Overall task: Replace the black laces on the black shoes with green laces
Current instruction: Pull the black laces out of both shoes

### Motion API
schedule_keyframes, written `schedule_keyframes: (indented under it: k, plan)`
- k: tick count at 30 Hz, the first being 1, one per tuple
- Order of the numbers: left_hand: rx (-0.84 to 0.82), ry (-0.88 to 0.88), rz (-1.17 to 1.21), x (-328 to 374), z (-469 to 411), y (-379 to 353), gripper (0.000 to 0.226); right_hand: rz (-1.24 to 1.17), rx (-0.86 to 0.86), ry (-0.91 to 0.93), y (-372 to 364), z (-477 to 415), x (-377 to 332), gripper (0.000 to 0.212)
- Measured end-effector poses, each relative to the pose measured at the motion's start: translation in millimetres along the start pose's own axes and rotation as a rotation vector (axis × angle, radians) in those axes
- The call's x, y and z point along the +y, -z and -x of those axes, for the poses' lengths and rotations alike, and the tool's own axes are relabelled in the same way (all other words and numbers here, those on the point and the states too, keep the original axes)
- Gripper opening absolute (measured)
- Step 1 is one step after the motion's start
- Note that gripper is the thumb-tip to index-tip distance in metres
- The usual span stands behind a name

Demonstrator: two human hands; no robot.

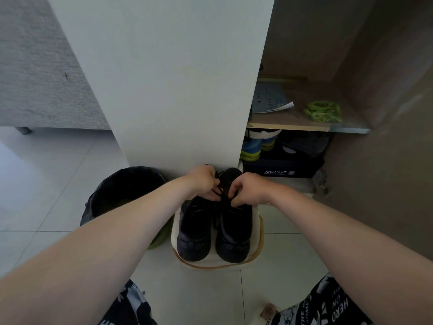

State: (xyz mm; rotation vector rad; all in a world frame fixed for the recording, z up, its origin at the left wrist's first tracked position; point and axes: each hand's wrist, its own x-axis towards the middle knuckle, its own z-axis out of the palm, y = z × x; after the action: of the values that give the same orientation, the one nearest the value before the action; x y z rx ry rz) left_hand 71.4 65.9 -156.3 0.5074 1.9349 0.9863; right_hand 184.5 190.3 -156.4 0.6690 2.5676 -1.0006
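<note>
Two black shoes stand side by side on a small white stool (pixel 256 242) in front of me, toes toward me: the left shoe (pixel 195 233) and the right shoe (pixel 234 235). Both hands work at the black lace (pixel 220 191) over the right shoe's tongue. My left hand (pixel 203 181) pinches a strand of it, and my right hand (pixel 248 191) pinches another strand lower down. A bundle of green laces (pixel 323 111) lies on the cabinet shelf at the upper right, away from both hands.
A bin with a black liner (pixel 121 191) stands left of the stool. A white cabinet panel (pixel 164 78) rises behind the shoes. The open cabinet on the right holds a booklet (pixel 269 99), blue-green sneakers (pixel 255 146) and a dark shoebox (pixel 281 167). The floor is tiled.
</note>
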Motion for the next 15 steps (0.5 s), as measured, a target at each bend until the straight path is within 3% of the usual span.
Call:
schedule_keyframes:
  k: [4,8,10,12,13,15]
  plan:
    - [0.091,-0.065,0.067,8,0,3,0.024,0.028,0.024,-0.016,-1,-1,-2,0.007]
    - [0.035,-0.094,0.07,7,0,0,0.016,0.133,0.017,-0.023,-1,-1,-4,0.026]
    - [0.229,-0.136,0.046,13,-9,8,0.012,0.228,-0.038,-0.039,0,-1,0,0.022]
    - [0.419,-0.142,0.236,21,-15,24,0.016,0.286,-0.054,-0.016,-2,-1,2,0.019]
    - [0.419,-0.124,0.335,22,-15,32,0.022,0.266,-0.043,0.002,-4,-2,3,0.018]
    - [0.26,-0.083,0.404,16,-11,40,0.026,0.216,-0.014,0.011,-6,-2,3,0.012]
